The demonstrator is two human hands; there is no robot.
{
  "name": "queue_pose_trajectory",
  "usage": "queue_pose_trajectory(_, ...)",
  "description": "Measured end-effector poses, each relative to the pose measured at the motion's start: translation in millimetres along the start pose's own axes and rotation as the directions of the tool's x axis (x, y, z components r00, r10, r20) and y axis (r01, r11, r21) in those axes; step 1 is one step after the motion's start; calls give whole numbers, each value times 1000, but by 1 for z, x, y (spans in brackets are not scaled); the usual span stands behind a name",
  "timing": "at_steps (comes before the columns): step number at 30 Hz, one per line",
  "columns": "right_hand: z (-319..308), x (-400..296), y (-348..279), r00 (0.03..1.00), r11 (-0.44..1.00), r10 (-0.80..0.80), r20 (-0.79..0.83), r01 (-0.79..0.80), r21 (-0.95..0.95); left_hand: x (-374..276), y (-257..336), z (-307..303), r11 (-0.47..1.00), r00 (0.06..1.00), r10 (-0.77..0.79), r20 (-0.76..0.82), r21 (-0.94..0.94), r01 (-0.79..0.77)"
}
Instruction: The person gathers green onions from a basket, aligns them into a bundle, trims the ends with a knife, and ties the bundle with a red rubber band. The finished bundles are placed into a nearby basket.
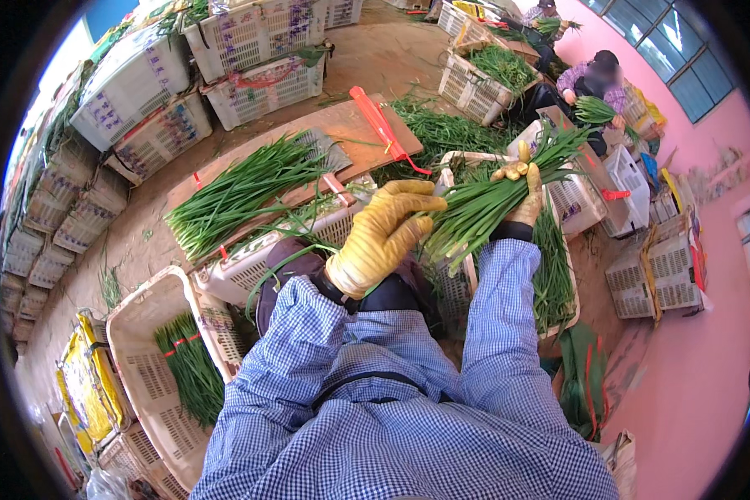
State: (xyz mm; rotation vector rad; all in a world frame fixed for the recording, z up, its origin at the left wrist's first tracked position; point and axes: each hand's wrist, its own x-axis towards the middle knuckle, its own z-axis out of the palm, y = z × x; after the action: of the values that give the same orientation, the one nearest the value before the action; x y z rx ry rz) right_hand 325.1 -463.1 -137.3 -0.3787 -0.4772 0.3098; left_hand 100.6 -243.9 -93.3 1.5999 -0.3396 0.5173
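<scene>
My right hand [522, 190], in a stained yellow glove, grips a bunch of garlic chives [484, 215] whose pale stem ends point down and left. Beside those stems is my left hand [384, 234], also gloved, its fingers bent and apart with nothing visibly held. A larger pile of chives [244, 187] lies on a wooden board [375, 140] in front of me, partly over a grey metal plate [328, 153]. A bundle of red ties [378, 122] rests at the board's far end. Under my right forearm, loose chives [550, 275] fill a white plastic crate [570, 312].
At my left stands a plastic basket [156, 387] holding chives bound with red bands [184, 347]. Stacked crates [131, 94] line the left side. Loose chives [444, 128] cover floor beyond the board. Two people [590, 87] sit at the upper right, holding chives.
</scene>
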Motion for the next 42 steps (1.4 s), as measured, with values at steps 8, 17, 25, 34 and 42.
queue_pose_trajectory(8,12,0,10,1000,1000,3,-26,-4,-13,2,-16,15,961,962,67,264,242,-134)
queue_pose_trajectory(17,10,6,-2,955,966,-221,-200,186,-182,-14,-42,5,937,913,-325,-247,-216,275)
queue_pose_trajectory(25,8,6,6,974,981,-166,-154,146,-130,-42,-18,15,553,743,-537,399,-499,667)
queue_pose_trajectory(34,-2,4,4,985,987,-125,-118,111,-116,-38,-33,46,936,933,-328,152,-83,342)
queue_pose_trajectory(42,-18,10,-12,991,988,-125,-55,119,-101,-44,-25,15,962,746,-273,608,164,219)
